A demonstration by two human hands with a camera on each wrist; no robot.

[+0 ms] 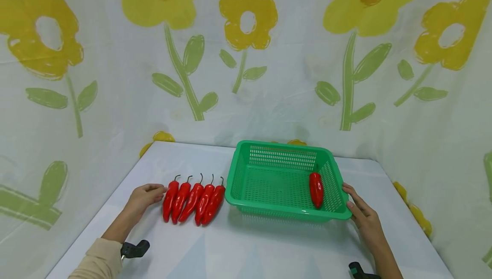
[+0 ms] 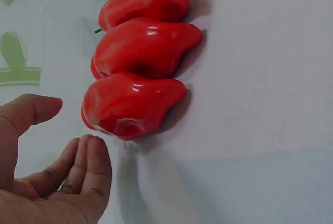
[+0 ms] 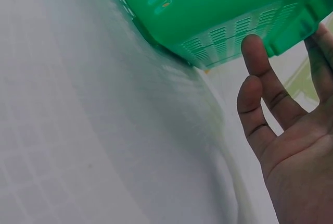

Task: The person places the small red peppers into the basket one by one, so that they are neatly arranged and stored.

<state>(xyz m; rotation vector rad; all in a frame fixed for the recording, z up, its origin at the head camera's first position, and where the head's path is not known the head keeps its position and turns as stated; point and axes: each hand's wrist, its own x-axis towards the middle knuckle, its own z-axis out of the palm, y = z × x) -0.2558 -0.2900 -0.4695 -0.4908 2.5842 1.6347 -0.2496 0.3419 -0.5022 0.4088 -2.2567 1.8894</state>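
Several red chili peppers [image 1: 194,202] with thin dark stems lie side by side in a row on the table. My left hand [image 1: 144,198] is beside the leftmost one, its fingertips at or very near the stem end. In the left wrist view, a gap shows between the thumb and fingers of the left hand [image 2: 67,166], with the nearest chili pepper [image 2: 130,104] just beyond them. A green plastic basket [image 1: 284,216] stands right of the row, with one red chili pepper [image 1: 316,190] inside. At its right rim, my right hand [image 1: 365,219] touches the basket with loosely extended fingers.
The white table [image 1: 184,245] carries a pale blue pattern near its front. A cloth backdrop [image 1: 284,91] printed with yellow flowers rises behind and along both sides. Dark wrist devices [image 1: 134,249] are worn on both arms.
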